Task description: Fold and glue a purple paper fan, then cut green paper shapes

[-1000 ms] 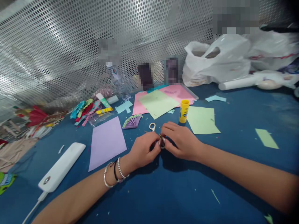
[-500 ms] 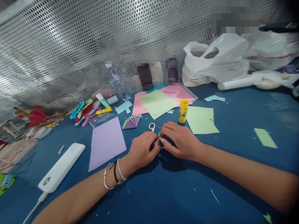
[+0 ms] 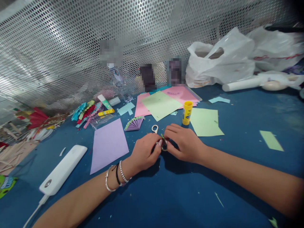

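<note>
Tiny green paper piece (image 3: 163, 137) sits pinched between left hand (image 3: 144, 152) and right hand (image 3: 184, 143), both closed on it, low over the blue bench (image 3: 166, 196) beside white-handled scissors (image 3: 155, 129). Firm, even fingertip pressure should stop it slipping.

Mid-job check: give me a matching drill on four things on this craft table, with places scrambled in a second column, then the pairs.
1 glue stick
2 power bank
3 purple sheet
4 green paper piece

A pinched between left hand and right hand
B upright, beyond the right hand
C flat, just left of the left hand
D farthest left, cable attached

Pairs: 1-B, 2-D, 3-C, 4-A
</note>
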Demonstrator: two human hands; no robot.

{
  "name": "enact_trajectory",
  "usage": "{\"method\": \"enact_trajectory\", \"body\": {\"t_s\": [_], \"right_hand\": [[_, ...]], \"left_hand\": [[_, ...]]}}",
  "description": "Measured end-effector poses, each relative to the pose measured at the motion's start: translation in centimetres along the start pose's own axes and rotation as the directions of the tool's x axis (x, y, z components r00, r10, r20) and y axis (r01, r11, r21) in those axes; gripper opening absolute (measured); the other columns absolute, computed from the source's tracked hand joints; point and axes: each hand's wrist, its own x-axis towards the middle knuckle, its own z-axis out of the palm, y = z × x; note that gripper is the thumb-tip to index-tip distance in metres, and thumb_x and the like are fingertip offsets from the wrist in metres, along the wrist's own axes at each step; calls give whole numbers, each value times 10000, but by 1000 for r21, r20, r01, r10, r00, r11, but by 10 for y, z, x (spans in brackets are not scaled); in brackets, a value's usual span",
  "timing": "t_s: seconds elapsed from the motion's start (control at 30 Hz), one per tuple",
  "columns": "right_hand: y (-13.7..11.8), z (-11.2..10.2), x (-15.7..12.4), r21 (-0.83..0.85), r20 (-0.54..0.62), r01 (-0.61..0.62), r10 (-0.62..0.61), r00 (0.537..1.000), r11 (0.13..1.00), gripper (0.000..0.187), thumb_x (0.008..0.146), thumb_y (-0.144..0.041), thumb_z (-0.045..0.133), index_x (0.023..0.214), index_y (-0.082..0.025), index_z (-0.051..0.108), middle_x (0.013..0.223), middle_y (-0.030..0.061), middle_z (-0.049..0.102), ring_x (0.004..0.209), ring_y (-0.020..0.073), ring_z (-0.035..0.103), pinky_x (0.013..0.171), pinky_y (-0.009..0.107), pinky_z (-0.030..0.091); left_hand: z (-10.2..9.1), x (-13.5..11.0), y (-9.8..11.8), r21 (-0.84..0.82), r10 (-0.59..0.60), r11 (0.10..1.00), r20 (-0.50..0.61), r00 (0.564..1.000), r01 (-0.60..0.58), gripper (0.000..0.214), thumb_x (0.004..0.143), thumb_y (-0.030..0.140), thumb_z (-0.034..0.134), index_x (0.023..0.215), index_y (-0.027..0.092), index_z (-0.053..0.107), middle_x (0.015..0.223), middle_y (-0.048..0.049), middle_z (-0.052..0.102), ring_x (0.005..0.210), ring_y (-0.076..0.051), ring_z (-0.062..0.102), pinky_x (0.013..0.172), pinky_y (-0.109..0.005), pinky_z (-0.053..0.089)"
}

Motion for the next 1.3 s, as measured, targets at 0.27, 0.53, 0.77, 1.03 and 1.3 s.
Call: {"method": "enact_trajectory", "body": {"t_s": [0.27, 0.53, 0.77, 1.03, 1.3], "right_hand": [[1, 0, 2, -17, -7, 39, -39, 999, 999, 125, 823, -235, 408, 747, -166, 480, 747, 37, 531, 729, 158, 417, 591, 269, 313], [0, 1, 1, -14, -29, 47, -47, 998, 999, 125, 828, -234, 409, 762, -167, 491, 760, 34, 541, 731, 157, 425, 600, 267, 326], [0, 2, 1, -3, -25, 27, -28, 999, 1000, 100, 821, -217, 423, 774, -167, 496, 753, 27, 543, 738, 154, 435, 598, 259, 331], [2, 3, 1, -13, -31, -12, 11, 999, 1000, 108, 827, -215, 416, 793, -163, 505, 772, 40, 543, 756, 161, 463, 614, 260, 358], [1, 3, 1, -33, -3, -55, 55, 998, 998, 132, 840, -224, 400, 779, -174, 505, 764, 36, 542, 754, 161, 477, 614, 266, 371]], "left_hand": [[0, 2, -4, -95, -45, 994, 29, 999, 48, 225, 914, 275, 309, 819, 169, 483, 762, -30, 527, 708, -143, 462, 682, -279, 376], [1, 2, -6, -122, -89, 988, 29, 996, 92, 162, 882, 210, 353, 781, 168, 473, 729, -16, 517, 668, -134, 457, 640, -267, 368], [2, 4, -6, -267, -209, 942, 16, 978, 205, 140, 885, 251, 404, 988, 184, 472, 796, -2, 580, 639, -108, 521, 583, -226, 404], [2, 6, -5, -355, -266, 904, -34, 963, 237, 254, 886, 331, 427, 1063, 189, 541, 875, -39, 611, 703, -123, 557, 621, -237, 450], [4, 9, -15, -572, -410, 745, 12, 912, 343, 295, 810, 428, 538, 844, 146, 615, 699, -10, 582, 548, -85, 484, 518, -206, 405]]}}
